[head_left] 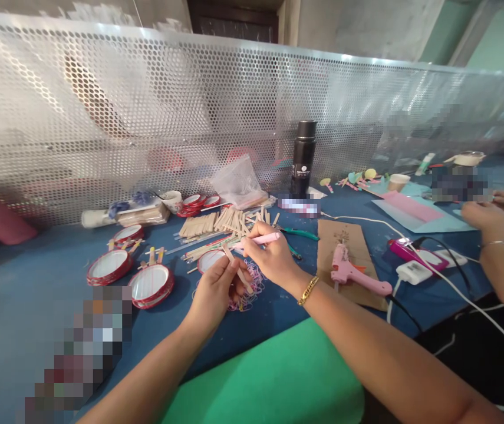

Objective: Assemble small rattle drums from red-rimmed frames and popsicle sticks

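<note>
In front of me my left hand [220, 282] is closed around a flat wooden craft stick [229, 253], held at a slant. My right hand [276, 259] grips a pink pen [266, 238], its front end close to the top of the stick; whether it touches I cannot tell. Beneath both hands lies a tangle of pink and purple string [252, 288], beside a partly hidden red-rimmed disc [210, 261]. A pile of loose craft sticks [229, 222] spreads just behind. To the left sit red-rimmed round pieces with white faces [152, 284], some with sticks attached.
On the right, a pink glue gun [353, 272] rests on cardboard [325, 253], near a power strip [417, 270] and white cables. A black bottle [303, 159] stands at the back before a perforated metal screen [167, 112]. Another person's hands [486, 218] work at far right.
</note>
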Demonstrator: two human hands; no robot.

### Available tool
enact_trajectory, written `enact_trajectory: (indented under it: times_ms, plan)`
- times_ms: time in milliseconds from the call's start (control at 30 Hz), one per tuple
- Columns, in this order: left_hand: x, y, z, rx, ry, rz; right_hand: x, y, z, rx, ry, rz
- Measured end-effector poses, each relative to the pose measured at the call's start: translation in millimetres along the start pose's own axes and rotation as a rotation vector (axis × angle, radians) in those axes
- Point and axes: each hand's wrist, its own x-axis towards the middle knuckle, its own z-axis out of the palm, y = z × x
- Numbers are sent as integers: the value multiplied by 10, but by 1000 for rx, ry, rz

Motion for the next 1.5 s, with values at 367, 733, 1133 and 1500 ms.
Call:
enact_trajectory:
  times_ms: [367, 733, 1133, 1500]
  plan:
    - [-6, 1, 5, 20, 13, 2, 8, -4, -6, -40, 20, -26]
    - [-7, 0, 5, 18, 31, -2, 5, -1, 1, -24, 27, -18]
    - [-12, 3, 1, 19, 22, -8, 6, -6, -1, 38, -29, 32]
    - [-20, 23, 10, 32, 23, 17, 6, 0, -12, 23, -11, 0]
